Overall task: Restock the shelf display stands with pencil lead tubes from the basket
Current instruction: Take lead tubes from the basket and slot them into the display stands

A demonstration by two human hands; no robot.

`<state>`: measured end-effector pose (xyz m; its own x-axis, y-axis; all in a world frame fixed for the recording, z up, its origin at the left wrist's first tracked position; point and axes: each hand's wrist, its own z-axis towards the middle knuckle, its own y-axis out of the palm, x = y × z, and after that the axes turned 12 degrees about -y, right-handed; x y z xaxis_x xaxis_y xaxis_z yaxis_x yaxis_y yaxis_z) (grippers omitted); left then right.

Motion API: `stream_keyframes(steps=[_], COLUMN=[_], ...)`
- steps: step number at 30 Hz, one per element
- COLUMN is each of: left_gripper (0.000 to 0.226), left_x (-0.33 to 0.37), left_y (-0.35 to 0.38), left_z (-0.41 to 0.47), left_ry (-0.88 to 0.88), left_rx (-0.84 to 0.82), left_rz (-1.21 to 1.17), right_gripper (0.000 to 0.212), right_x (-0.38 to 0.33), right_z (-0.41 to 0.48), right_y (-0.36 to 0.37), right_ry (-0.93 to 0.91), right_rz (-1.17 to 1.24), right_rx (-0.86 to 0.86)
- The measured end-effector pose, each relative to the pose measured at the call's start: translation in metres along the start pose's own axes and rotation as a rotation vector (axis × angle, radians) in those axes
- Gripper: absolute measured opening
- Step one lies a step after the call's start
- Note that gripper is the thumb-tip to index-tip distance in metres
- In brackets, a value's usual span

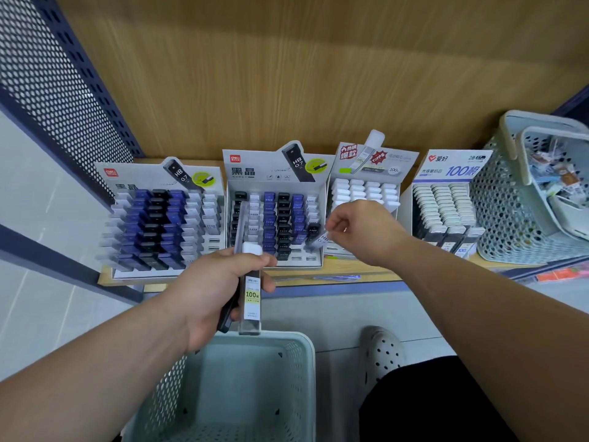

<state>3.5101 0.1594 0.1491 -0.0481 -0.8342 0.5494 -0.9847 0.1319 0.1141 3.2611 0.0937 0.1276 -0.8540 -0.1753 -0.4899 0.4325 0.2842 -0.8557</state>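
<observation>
Wood-backed shelf [293, 276] w/ display stands [251, 169] just beyond both hands. Right hand [363, 231] pinches HB tube [320, 241] over their front edge. Left hand [210, 291] curled round spare tubes [251, 295], basket [302, 342] below it. Tubes prob. light, stiff, slick plastic; grip mid-body, not cap.

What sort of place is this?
Probably a stationery shop: branded display stands full of pencil lead tubes line a wooden shelf, and the left hand grips a spare tube above a plastic basket; the right hand pinches a small tube.
</observation>
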Motion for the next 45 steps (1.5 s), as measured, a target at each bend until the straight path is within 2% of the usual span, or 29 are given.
stream_keyframes(steps=[5, 15, 29, 35, 45], left_gripper=[0.022, 0.020, 0.022, 0.022, 0.020], left_x=[0.000, 0.001, 0.002, 0.002, 0.003], left_y=[-0.003, -0.006, -0.010, -0.010, -0.012], left_z=[0.000, -0.002, -0.006, -0.007, -0.007], left_ry=[-0.002, -0.009, 0.002, -0.014, 0.047], left_rx=[-0.006, -0.009, -0.021, -0.030, -0.105], left_rz=[0.008, -0.016, -0.024, -0.054, -0.110], right_gripper=[0.011, 0.017, 0.020, 0.017, 0.019], right_x=[-0.005, -0.019, -0.022, -0.021, -0.021], right_z=[0.005, 0.014, 0.016, 0.016, 0.020], right_y=[0.006, 0.010, 0.011, 0.017, 0.023], right_ry=[-0.008, -0.071, -0.086, -0.081, -0.072], right_rz=[-0.162, -0.301, -0.361, -0.364, -0.400], right_rx=[-0.045, -0.179, -0.090, -0.147, -0.131])
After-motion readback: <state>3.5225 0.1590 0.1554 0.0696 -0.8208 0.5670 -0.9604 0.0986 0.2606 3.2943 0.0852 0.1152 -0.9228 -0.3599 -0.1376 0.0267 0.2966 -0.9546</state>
